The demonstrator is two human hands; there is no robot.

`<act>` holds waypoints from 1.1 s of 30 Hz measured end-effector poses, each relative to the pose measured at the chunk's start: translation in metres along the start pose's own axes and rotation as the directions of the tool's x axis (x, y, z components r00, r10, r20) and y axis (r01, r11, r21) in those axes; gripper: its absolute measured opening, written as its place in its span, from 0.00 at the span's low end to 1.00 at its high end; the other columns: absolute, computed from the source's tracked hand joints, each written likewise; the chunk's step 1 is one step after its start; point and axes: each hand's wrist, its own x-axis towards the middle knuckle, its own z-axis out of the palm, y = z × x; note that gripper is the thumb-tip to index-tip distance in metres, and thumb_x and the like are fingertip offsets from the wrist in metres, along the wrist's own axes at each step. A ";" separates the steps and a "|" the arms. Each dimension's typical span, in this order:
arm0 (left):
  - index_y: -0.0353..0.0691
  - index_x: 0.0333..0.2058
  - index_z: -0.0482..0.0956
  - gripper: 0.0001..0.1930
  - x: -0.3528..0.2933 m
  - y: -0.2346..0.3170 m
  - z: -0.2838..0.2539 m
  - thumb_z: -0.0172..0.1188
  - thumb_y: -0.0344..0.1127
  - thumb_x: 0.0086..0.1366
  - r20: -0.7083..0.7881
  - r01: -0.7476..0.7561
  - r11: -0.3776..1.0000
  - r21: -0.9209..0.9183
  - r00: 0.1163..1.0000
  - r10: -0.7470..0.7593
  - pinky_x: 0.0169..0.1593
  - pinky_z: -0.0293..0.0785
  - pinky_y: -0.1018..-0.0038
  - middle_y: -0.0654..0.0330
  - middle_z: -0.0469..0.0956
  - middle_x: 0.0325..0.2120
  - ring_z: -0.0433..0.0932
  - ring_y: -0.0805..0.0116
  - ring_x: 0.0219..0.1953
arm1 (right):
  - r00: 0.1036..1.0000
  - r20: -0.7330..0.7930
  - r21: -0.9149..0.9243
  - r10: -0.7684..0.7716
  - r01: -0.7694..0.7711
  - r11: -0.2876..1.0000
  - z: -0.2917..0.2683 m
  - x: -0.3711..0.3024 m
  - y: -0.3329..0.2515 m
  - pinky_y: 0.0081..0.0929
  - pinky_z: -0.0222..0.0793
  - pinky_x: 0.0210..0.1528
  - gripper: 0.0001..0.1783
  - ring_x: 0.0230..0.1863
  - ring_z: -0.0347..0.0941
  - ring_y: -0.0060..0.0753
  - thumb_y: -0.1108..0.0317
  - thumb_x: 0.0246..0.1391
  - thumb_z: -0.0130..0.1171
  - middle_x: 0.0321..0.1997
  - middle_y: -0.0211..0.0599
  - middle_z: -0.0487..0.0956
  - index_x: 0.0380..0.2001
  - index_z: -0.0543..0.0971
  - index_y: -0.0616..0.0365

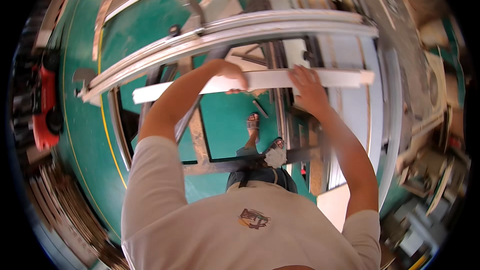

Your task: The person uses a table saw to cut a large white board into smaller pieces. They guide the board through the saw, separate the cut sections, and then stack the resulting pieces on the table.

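A long, narrow white board (267, 79) lies crosswise in front of me, roughly level. Around its middle-left part my left hand (231, 76) is closed, with fingertips showing below the near edge. My right hand (309, 89) grips the same board farther right, its fingers over the top; motion blurs it somewhat. Pale bare wood shows at the board's right end. Just beyond the board runs a long silver metal rail (280, 25), part of a frame.
Pale panel surfaces (350, 65) lie to the right, beside a curved metal edge. Dark frame bars cross above the green floor (230, 130). A red wheeled machine (46, 105) stands far left, with stacked boards (65, 210) nearer. Wood scraps and tools crowd the right side.
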 end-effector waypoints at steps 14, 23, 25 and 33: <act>0.39 0.46 0.89 0.15 -0.070 -0.077 0.047 0.73 0.37 0.62 -0.845 -0.543 0.718 0.436 0.027 0.534 0.50 0.83 0.64 0.53 0.90 0.43 0.88 0.58 0.46 | 0.984 0.169 0.080 -0.055 0.042 0.996 -0.007 0.061 0.026 0.47 0.67 0.67 0.41 0.66 0.70 0.48 0.70 0.48 0.73 0.64 0.42 0.75 0.68 0.73 0.58; 0.35 0.57 0.85 0.28 -0.177 -0.367 0.052 0.73 0.49 0.65 -0.828 -0.138 0.929 -0.343 -0.422 -0.369 0.55 0.80 0.61 0.47 0.89 0.46 0.87 0.51 0.48 | 0.986 0.153 0.085 -0.065 0.053 0.995 -0.008 0.063 0.022 0.46 0.70 0.67 0.44 0.67 0.70 0.49 0.71 0.47 0.73 0.64 0.43 0.75 0.69 0.72 0.58; 0.37 0.54 0.88 0.25 -0.182 -0.357 0.047 0.74 0.48 0.64 -0.835 -0.398 0.830 -0.392 -0.225 -0.502 0.53 0.81 0.64 0.51 0.90 0.45 0.89 0.58 0.46 | 0.987 0.157 0.088 -0.038 0.024 0.996 -0.008 0.061 0.021 0.46 0.70 0.67 0.44 0.67 0.70 0.50 0.71 0.47 0.74 0.65 0.43 0.75 0.69 0.72 0.58; 0.41 0.51 0.89 0.26 -0.189 -0.368 0.044 0.74 0.53 0.62 -0.835 -0.233 0.901 -0.367 -0.344 -0.429 0.49 0.82 0.62 0.51 0.90 0.41 0.89 0.56 0.43 | 0.997 0.072 0.031 0.036 -0.038 0.999 0.005 0.065 -0.003 0.47 0.66 0.69 0.43 0.69 0.67 0.50 0.68 0.45 0.75 0.64 0.42 0.74 0.67 0.73 0.59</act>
